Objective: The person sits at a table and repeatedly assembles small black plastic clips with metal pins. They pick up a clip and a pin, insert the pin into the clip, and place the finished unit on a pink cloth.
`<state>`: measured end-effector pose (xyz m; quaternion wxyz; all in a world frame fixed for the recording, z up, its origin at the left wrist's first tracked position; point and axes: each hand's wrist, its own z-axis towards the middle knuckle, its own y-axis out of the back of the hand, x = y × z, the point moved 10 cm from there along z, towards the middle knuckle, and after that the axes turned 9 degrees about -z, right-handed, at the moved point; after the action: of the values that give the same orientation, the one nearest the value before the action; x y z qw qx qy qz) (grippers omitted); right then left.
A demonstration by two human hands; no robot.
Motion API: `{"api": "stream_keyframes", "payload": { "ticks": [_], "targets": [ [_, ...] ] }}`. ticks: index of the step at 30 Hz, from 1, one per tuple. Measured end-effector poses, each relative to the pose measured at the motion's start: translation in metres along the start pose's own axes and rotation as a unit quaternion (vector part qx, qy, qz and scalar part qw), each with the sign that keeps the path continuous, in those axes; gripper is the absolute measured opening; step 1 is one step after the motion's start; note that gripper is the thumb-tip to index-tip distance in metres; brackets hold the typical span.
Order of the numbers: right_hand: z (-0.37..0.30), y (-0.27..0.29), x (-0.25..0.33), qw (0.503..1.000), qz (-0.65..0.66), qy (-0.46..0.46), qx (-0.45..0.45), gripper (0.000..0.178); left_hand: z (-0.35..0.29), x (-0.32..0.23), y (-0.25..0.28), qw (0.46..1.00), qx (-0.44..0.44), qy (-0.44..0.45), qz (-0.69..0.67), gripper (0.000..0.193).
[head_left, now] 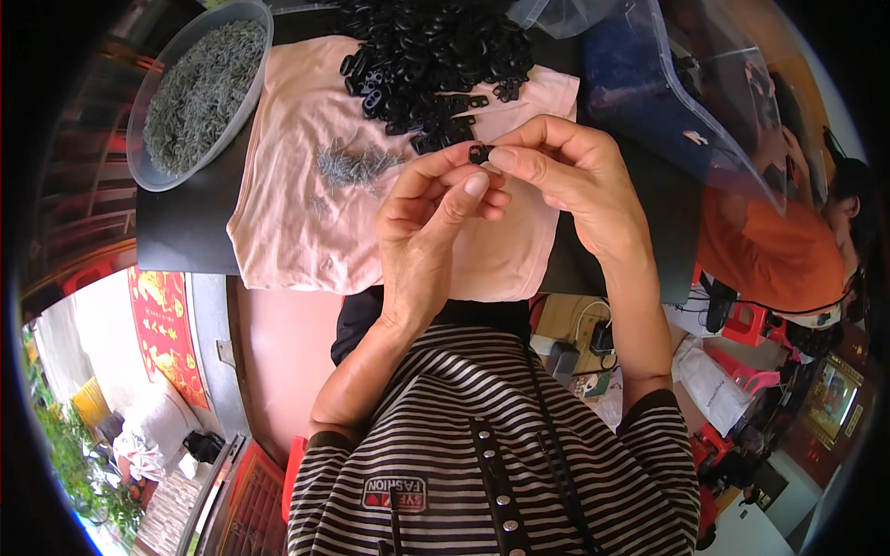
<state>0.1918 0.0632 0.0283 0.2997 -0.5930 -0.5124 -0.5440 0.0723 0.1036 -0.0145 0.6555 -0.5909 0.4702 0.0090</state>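
Right hand [575, 181] pinches a small black looped plastic piece [478, 155]; left hand [428, 208], curled narrow, touches it; best held lightly, steadily

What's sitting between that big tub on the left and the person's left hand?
In the head view, a small loose pile of thin grey pieces lies between the tub and the left hand, on the pink cloth.

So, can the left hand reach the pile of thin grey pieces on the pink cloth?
Probably yes: the pile lies mostly uncovered on the cloth beside the left hand, nothing visible between, though that hand is busy with a black piece.
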Motion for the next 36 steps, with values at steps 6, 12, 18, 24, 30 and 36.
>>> {"api": "stream_keyframes", "payload": {
  "ticks": [6,12,18,24,30,36],
  "targets": [
    [-0.011,-0.028,0.005,0.996,-0.008,0.021,0.086,0.017,-0.016,-0.008,0.013,0.999,-0.015,-0.035,-0.004,0.019],
    [0.008,-0.032,0.02,0.972,-0.207,0.109,0.036,0.011,-0.032,-0.021,0.012,0.995,0.031,-0.09,0.014,0.013],
    [0.037,-0.067,0.045,0.88,-0.375,0.286,-0.059,0.012,-0.033,-0.014,0.003,0.997,0.066,-0.024,0.019,0.014],
    [0.06,-0.103,0.046,0.806,-0.481,0.342,-0.045,0.008,-0.035,-0.012,-0.003,0.989,0.11,0.062,-0.084,0.014],
    [0.067,-0.109,0.04,0.784,-0.517,0.341,-0.032,0.006,-0.029,-0.014,0.003,0.996,0.073,0.041,-0.026,0.014],
    [0.065,-0.103,0.043,0.789,-0.518,0.326,-0.046,0.005,-0.027,-0.008,0.003,0.994,0.083,0.05,-0.039,0.016]
  ]
}}
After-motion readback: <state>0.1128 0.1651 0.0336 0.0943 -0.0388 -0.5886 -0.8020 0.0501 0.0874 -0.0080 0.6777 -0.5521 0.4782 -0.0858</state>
